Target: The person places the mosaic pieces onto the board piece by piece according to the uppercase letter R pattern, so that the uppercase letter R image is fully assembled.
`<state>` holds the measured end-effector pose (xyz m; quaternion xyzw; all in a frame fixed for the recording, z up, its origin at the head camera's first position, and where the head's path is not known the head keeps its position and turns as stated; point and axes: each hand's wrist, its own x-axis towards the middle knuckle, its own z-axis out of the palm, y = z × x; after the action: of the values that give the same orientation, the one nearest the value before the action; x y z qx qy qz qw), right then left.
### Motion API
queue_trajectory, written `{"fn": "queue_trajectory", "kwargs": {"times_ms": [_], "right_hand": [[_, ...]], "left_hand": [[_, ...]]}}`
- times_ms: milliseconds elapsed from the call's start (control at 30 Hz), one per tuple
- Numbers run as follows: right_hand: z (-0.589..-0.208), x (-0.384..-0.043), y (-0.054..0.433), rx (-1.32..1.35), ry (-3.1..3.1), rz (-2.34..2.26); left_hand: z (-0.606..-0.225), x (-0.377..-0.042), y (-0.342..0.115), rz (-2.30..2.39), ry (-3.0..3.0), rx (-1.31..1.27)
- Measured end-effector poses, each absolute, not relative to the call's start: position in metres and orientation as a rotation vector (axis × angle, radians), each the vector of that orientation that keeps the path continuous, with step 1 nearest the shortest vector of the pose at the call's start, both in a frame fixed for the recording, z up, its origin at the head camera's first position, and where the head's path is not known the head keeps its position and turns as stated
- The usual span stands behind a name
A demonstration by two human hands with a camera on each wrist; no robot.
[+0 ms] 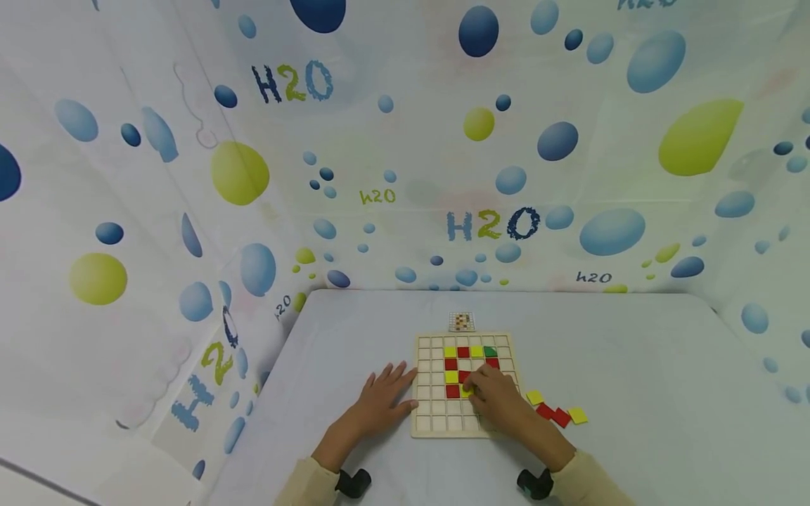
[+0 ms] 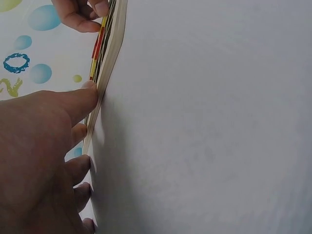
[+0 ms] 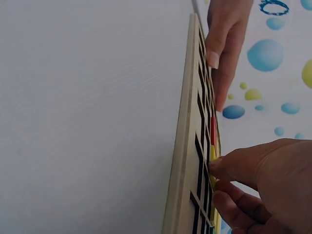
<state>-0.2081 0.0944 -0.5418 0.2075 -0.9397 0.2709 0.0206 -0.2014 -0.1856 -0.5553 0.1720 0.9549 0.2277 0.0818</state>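
Both hands work the wooden grid board point(image 1: 465, 422) on the tabletop point(image 1: 633, 365): left hand point(image 1: 382, 397) flat, steadying its edge, right hand point(image 1: 496, 397) pinching a yellow tile point(image 1: 466, 393) into a cell, likely needing careful alignment.

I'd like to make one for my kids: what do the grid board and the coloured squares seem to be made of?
The grid board looks like pale unfinished wood: matt tan face, cut-out cells, and a thick light edge in the right wrist view. The coloured squares look like thin flat tiles, painted wood or plastic; which one cannot be told.
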Motion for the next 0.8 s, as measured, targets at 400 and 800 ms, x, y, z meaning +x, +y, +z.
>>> {"fn": "queue_trajectory", "kwargs": {"times_ms": [400, 800], "right_hand": [[-0.542, -0.211, 0.137, 0.436, -2.961, 0.896], [-0.550, -0.216, 0.204, 0.275, -3.050, 0.870]], "left_hand": [[-0.550, -0.200, -0.187, 0.728, 2.837, 0.530], [-0.551, -0.201, -0.187, 0.708, 2.841, 0.540]]}}
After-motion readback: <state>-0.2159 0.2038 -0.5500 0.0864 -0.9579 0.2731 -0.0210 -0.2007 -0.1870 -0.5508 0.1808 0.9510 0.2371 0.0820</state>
